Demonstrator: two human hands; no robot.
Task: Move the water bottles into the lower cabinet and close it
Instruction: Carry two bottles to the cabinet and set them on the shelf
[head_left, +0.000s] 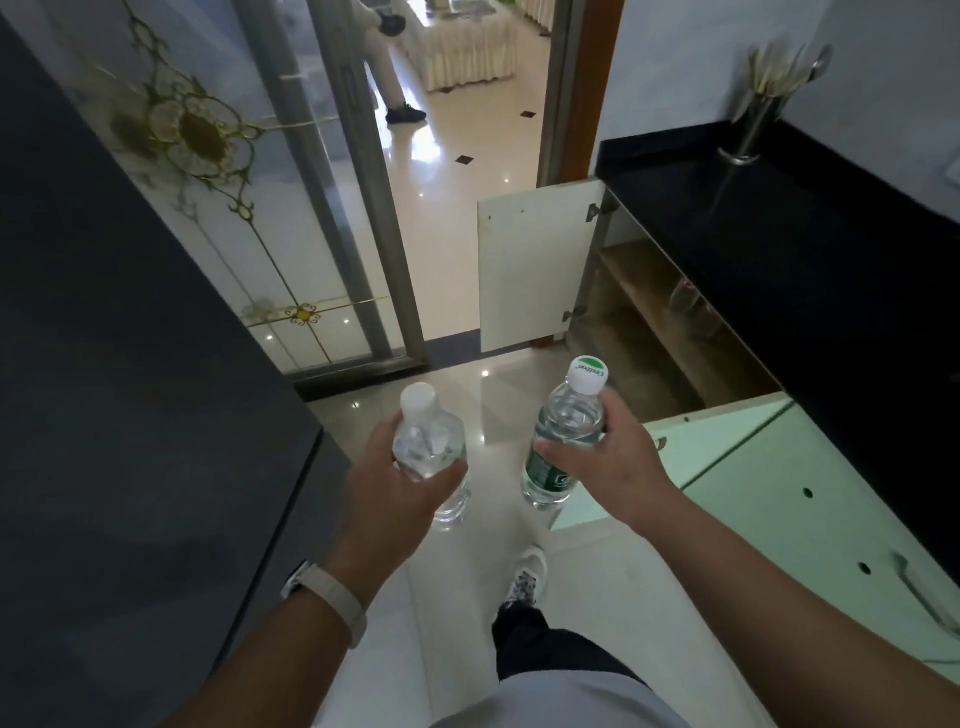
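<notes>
My left hand grips a clear unlabelled water bottle with a white cap, held upright over the tiled floor. My right hand grips a second water bottle with a green label and a green-and-white cap. Ahead and to the right, the lower cabinet under the black countertop stands open, with wooden shelves inside. Its far white door swings out into the aisle, and the near pale green door lies open just right of my right hand. Both bottles are outside the cabinet.
A black countertop runs along the right with a metal utensil holder. A dark appliance fills the left side. A sliding glass door and a doorway lie ahead, where another person's legs stand. My foot is on the floor.
</notes>
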